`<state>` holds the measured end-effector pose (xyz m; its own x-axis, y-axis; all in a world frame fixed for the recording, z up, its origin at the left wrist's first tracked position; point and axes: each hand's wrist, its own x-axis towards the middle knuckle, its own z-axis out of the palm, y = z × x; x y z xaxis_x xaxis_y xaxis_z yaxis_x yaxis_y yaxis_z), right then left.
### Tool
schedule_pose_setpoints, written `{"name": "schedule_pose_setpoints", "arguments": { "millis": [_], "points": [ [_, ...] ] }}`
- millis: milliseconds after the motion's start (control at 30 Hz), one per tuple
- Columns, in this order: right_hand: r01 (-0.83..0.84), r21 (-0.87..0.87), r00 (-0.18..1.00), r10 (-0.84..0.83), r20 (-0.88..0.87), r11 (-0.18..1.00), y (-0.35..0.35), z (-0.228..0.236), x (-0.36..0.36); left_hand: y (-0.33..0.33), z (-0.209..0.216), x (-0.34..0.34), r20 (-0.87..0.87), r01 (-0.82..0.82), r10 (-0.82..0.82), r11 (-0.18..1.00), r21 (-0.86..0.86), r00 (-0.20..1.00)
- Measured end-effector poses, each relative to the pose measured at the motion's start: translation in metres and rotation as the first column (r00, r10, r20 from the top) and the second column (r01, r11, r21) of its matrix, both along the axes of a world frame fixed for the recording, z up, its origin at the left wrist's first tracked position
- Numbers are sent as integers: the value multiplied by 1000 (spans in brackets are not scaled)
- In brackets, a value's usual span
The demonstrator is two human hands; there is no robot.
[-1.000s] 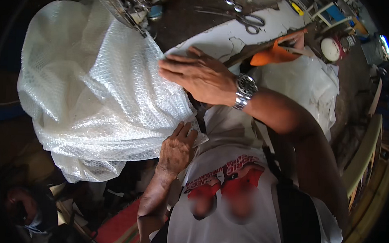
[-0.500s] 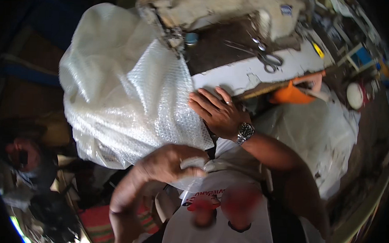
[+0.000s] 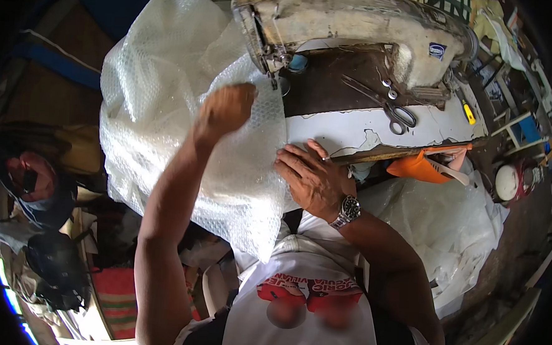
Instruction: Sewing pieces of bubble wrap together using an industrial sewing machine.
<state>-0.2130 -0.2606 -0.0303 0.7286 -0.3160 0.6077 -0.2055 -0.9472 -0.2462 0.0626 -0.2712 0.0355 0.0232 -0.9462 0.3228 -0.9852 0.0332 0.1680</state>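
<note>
Clear bubble wrap (image 3: 161,104) is draped in folds at ten o'clock, its right-hand edge set close to the needle end of a worn sewing machine (image 3: 346,20) at one o'clock. At eleven, the left hand (image 3: 228,109) is curled over the wrap; whether film is pinched cannot be told. Just toward three, the right hand (image 3: 316,184) is laid, fingers slightly spread, against the wrap's edge.
</note>
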Motion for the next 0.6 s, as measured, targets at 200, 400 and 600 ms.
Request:
{"name": "schedule_pose_setpoints", "arguments": {
  "millis": [200, 400, 600],
  "points": [
    [-102, 1, 995, 102, -17, 995, -3, 15, -2, -115, -11, 78, 189, 177, -171, 984, -18, 967],
    [-168, 8, 985, 169, -29, 986, -5, 14, -10, -121, -39, 78, 256, 415, -356, 880, -233, 899],
    [-155, 56, 978, 161, -130, 986, -7, 28, -10, -91, -32, 45, 30, -57, 59, 996, -70, 998]
  ]
}}
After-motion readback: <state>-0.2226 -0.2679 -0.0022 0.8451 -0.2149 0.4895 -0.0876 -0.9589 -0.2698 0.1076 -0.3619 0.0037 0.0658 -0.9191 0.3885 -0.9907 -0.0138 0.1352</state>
